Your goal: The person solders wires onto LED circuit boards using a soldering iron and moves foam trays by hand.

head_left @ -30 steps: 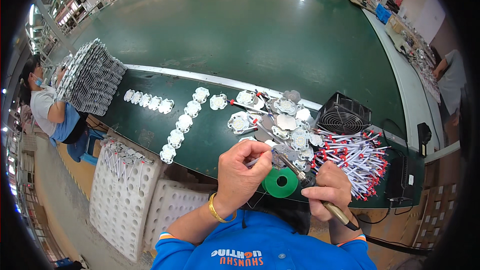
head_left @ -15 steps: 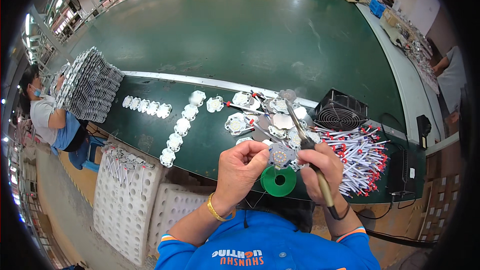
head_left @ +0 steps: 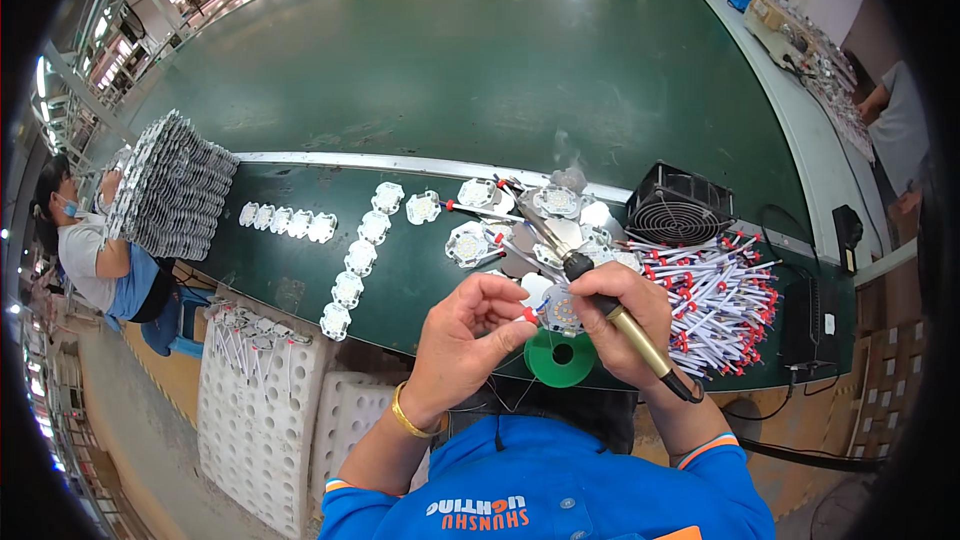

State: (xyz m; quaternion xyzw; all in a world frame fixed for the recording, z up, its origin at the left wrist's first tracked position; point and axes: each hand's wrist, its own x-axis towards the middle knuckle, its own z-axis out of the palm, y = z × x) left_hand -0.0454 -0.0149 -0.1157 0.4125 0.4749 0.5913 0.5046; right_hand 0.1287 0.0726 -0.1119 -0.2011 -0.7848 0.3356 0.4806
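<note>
My left hand (head_left: 462, 340) is closed in a pinch, with the red end of a thin wire (head_left: 530, 315) at its thumb tip. In my right hand (head_left: 630, 325) lies a soldering iron (head_left: 632, 332), its metal shaft slanting up and left over a cluster of white boards. Between my hands is a round LED circuit board (head_left: 563, 308), close against my right fingers; whether they grip it, I cannot tell. Just below it is a green spool (head_left: 560, 358). A wisp of smoke (head_left: 568, 168) hangs past the boards.
Red-tipped white wires (head_left: 710, 305) lie heaped on the right beside a black fan (head_left: 680, 205). White boards form a short row (head_left: 288, 221) and a column (head_left: 361, 258) on the left. A tall board stack (head_left: 172, 190) stands near a seated person (head_left: 90, 240). Perforated foam trays (head_left: 255, 405) sit below.
The soldering iron has swung so that its tip points farther left. My left fingers have come away from the board's edge, and a red wire end now shows at them.
</note>
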